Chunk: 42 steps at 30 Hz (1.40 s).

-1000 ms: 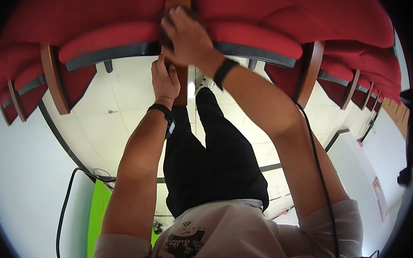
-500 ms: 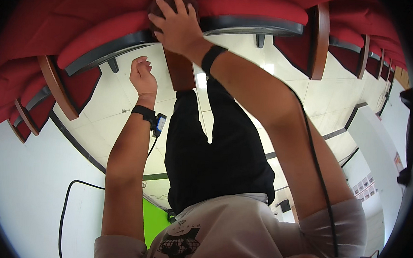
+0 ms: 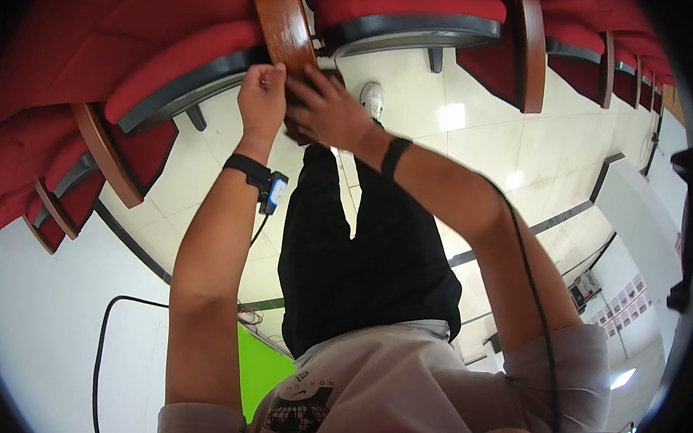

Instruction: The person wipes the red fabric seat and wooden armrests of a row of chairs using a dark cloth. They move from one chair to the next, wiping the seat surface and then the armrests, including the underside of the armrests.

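A glossy brown wooden armrest [image 3: 282, 25] runs between two red seats toward me. My right hand [image 3: 332, 112] lies over its near end, fingers bent across a bunched dark brown cloth [image 3: 336, 76] that shows around them. Most of the cloth is hidden under this hand. At the armrest's left edge is my left hand [image 3: 262, 94], its fingers curled closed and almost meeting the right fingertips. Whether anything is pinched in it cannot be seen. A black strap with a small blue-and-black device [image 3: 273, 193] sits on my left wrist.
Red cushions with dark undersides flank the armrest, one at left [image 3: 186, 65] and one at right [image 3: 408, 6]. More seats continue to both sides. My legs in black trousers [image 3: 367, 272] stand close in front, with a white shoe [image 3: 371, 99] on the pale tiled floor.
My right hand and the cloth have come from the armrest's far part to its near end. My left hand has risen from beside the armrest to its edge, fingers now more tightly closed.
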{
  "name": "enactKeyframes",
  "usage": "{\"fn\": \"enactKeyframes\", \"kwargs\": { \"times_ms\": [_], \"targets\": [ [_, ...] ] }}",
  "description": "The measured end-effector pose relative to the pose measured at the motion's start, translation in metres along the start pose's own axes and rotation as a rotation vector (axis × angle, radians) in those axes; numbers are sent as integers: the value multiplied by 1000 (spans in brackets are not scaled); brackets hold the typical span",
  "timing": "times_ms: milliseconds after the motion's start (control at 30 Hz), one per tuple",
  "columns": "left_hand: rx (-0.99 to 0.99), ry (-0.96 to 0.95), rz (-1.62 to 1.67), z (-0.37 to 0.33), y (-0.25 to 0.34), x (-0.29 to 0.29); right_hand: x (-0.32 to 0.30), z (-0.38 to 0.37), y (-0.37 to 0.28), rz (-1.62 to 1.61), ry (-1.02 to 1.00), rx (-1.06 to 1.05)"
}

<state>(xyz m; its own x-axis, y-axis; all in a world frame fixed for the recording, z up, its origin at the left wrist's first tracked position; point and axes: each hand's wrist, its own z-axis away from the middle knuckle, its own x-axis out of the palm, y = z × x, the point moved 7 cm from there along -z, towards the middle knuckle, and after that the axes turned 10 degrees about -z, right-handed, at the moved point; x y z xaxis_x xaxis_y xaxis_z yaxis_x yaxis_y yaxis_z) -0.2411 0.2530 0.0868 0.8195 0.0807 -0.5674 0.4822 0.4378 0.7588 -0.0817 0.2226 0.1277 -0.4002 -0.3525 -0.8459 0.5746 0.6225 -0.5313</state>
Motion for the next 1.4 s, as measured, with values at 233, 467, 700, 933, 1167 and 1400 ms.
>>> {"fn": "enactKeyframes", "kwargs": {
  "times_ms": [233,467,700,933,1167,1400],
  "targets": [
    [-4,128,177,-38,-10,-8,-8,-65,27,33,231,233],
    [-13,41,-226,-17,9,5,24,47,-46,29,0,175],
    [-157,-175,-726,12,44,28,6,89,-30,-273,-26,305],
    [-175,-195,-793,4,55,32,-27,74,37,-369,127,690],
    [-35,-217,-526,2,42,14,-17,38,67,-446,28,886],
    [-48,-269,-358,0,40,6,-12,14,70,-421,-160,1016]
  ]
}}
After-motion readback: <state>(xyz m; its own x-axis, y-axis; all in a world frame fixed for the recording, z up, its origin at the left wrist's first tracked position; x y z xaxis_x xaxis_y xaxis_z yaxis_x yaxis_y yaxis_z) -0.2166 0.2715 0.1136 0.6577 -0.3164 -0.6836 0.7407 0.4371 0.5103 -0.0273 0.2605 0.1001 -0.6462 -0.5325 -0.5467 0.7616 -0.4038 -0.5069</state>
